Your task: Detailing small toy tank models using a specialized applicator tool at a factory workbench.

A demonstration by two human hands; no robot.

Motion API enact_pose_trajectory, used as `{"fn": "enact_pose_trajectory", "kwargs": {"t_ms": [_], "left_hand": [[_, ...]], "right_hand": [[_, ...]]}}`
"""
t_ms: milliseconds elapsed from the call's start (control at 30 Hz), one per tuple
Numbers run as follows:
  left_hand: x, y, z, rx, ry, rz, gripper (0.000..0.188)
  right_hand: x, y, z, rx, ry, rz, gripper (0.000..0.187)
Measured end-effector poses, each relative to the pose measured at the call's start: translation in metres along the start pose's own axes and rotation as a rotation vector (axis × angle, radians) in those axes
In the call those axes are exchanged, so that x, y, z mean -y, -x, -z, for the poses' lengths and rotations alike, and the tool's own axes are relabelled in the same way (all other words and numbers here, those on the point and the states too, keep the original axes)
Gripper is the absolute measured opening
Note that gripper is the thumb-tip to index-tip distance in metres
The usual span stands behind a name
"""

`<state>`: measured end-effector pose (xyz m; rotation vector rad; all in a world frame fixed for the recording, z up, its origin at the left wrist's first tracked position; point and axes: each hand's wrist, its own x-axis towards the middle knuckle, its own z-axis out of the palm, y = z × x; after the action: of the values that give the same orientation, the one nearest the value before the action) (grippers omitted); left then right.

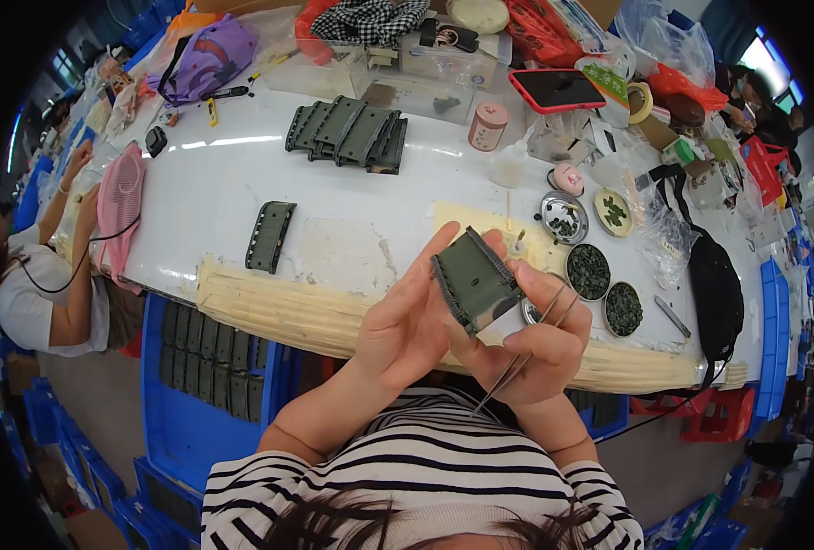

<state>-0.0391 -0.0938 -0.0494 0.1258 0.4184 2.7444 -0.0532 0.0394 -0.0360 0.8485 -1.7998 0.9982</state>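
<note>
Between both hands, above the table's front edge, is a dark green moulded plastic panel (474,282) with ridged edges and a camouflage patch at one corner. My left hand (396,328) grips its left side. My right hand (546,346) steadies its right side with the fingertips and also holds metal tweezers (515,368), whose tips point down toward my body. A similar green panel (270,236) lies alone to the left, and a stack of them (345,134) sits farther back. Two round tins (588,272) (623,310) of small dark green pieces stand to the right of my right hand.
A metal dish (563,218) and a cream lid (613,213) hold more small pieces. Another pair of tweezers (673,316) and a black bag (714,293) lie right. Below left, a blue crate (173,417) holds rows of panels. A co-worker (54,284) sits left beside a pink fan (121,206).
</note>
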Motion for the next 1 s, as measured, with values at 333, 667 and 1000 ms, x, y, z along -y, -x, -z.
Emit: {"fn": "enact_pose_trajectory", "kwargs": {"t_ms": [333,667,1000], "left_hand": [[-0.014,-0.02,0.011,0.015,0.745,0.097,0.051],[-0.023,-0.021,0.005,-0.052,0.824,0.046,0.05],[-0.024,-0.019,0.006,-0.044,0.797,0.032,0.05]], "right_hand": [[0.001,0.002,0.004,0.107,-0.151,-0.084,0.053],[-0.003,0.018,0.006,0.12,-0.216,-0.139,0.053],[0.0,0.02,0.003,0.138,-0.236,-0.158,0.053]]}}
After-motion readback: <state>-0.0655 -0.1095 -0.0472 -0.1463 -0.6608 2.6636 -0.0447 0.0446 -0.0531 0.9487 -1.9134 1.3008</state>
